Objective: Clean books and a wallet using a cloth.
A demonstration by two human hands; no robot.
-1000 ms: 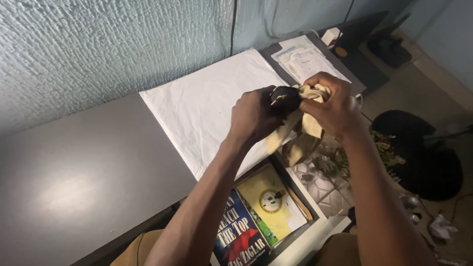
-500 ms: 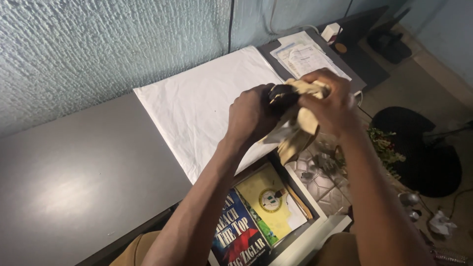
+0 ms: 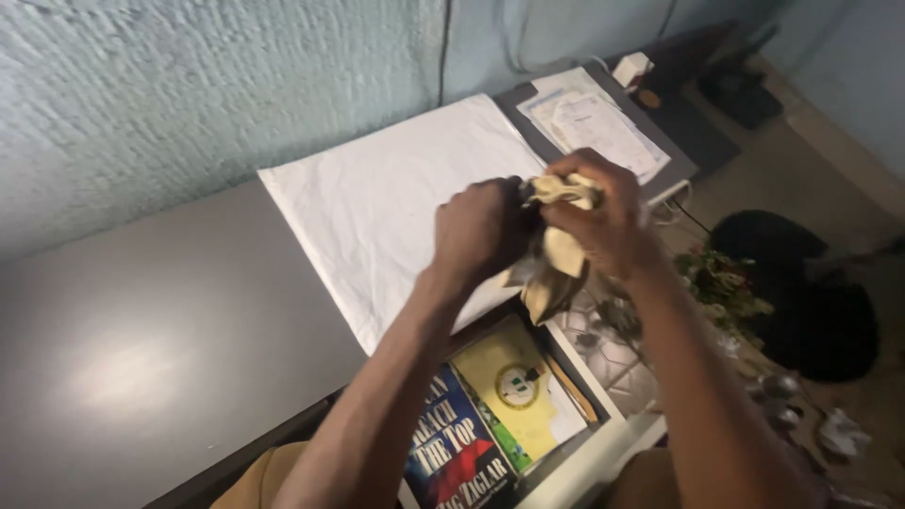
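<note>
My left hand grips a small dark object that is almost wholly hidden between my two hands. My right hand presses a crumpled beige cloth against that object, and the cloth's loose end hangs down below my fingers. Both hands are held above the right edge of a white sheet spread on the grey desk.
An open drawer below my arms holds a blue book and a yellow booklet. Papers lie at the desk's far end. A black chair and scattered bits sit on the floor to the right.
My right hand has worked the cloth further over the dark object, which showed a second ago and is now nearly covered. Both hands sit slightly lower and to the left.
</note>
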